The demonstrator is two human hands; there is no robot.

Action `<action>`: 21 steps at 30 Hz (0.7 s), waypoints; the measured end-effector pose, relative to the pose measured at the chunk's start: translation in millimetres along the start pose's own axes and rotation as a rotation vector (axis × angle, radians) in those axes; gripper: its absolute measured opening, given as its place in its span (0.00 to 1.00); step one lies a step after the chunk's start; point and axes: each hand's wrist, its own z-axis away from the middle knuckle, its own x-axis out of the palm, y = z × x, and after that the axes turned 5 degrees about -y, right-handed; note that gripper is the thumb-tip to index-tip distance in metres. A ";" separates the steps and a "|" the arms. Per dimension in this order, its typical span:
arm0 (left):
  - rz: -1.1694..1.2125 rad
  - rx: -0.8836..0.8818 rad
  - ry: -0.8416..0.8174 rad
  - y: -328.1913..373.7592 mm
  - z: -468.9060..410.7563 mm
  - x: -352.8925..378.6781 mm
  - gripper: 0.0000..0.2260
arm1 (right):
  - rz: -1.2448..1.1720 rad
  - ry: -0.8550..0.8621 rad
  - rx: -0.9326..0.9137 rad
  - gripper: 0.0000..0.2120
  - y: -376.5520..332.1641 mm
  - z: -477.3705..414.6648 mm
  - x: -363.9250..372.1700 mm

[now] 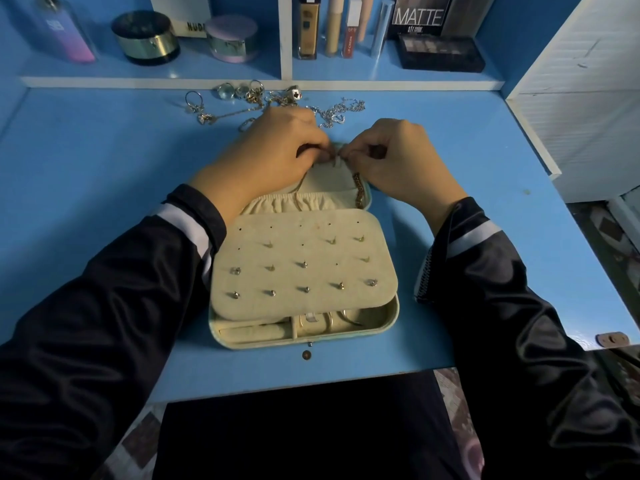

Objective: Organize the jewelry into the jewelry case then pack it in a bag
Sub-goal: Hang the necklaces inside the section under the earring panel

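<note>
Both hands meet at the far edge of the open jewelry case [394, 315], knuckles up and fingers curled in. The left hand [277, 150] pinches a small cream tab [337, 163] standing out of the lid lining. The right hand [398, 157] brings its fingertips to the same spot from the other side, closed on the upper end of a gold chain [358, 192]. That chain hangs from under the right fingers down the right side of the lid and ends at the gathered elastic pocket [294, 204]; whether its tip is tucked in I cannot tell. The case lies flat on the blue table [104, 168], between the two dark sleeves, and its lid half sits directly beneath the hands. Nearer the person, the earring panel [301, 306] covers most of the base, with studs pushed through several of its holes. Just behind the hands, close to the knuckles, loose rings [242, 91] and a silver chain [339, 110] lie scattered along the table's back edge. One tiny stud [310, 344] rests on the table just beside the case's near rim.
</note>
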 end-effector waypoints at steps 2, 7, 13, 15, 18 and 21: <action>-0.006 0.000 -0.003 -0.4 0.0 0.5 0.09 | 0.022 0.002 -0.019 0.09 -0.1 0.0 1.0; 0.006 -0.018 -0.005 -1.7 -0.4 1.4 0.09 | 0.042 -0.006 -0.036 0.11 -0.3 -0.3 2.0; -0.001 -0.028 -0.021 -0.3 -1.5 1.5 0.08 | 0.053 0.017 -0.026 0.12 -3.1 -0.7 4.9; 0.010 -0.040 -0.030 0.8 -1.6 0.9 0.07 | 0.052 0.017 -0.021 0.12 -3.8 -1.0 5.8; 0.033 -0.051 -0.033 1.6 -1.3 0.2 0.07 | 0.038 -0.005 -0.007 0.12 -4.0 -0.8 5.2; 0.049 -0.058 -0.032 2.2 -0.5 0.5 0.07 | 0.015 -0.024 0.014 0.12 -3.4 -0.3 3.8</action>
